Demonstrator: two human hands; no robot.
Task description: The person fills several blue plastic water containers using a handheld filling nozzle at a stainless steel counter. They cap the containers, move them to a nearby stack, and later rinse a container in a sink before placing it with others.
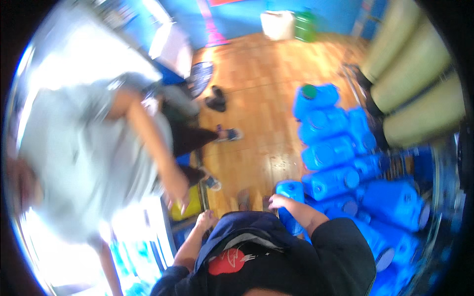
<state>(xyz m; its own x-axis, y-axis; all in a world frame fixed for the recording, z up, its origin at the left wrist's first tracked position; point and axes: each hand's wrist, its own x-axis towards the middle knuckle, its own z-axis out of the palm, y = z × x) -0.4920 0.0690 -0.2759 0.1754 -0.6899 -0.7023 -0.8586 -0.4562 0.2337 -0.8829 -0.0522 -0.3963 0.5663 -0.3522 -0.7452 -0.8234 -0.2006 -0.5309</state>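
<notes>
My left hand hangs beside my waist with its fingers loosely curled; blur hides whether anything is in it. On the other side, my right hand is held low with its fingers a little apart and nothing visible in them. It overlaps a blue plastic water jug in the picture; whether the two touch is unclear. Several more blue water jugs lie in a stack along my right side. One jug at the far end has a green cap.
At the left stands a person in a grey shirt, one arm hanging down close by. Several tall beige cylinders stand at right. Wood-patterned floor runs to a blue wall, with a white container and green jug there.
</notes>
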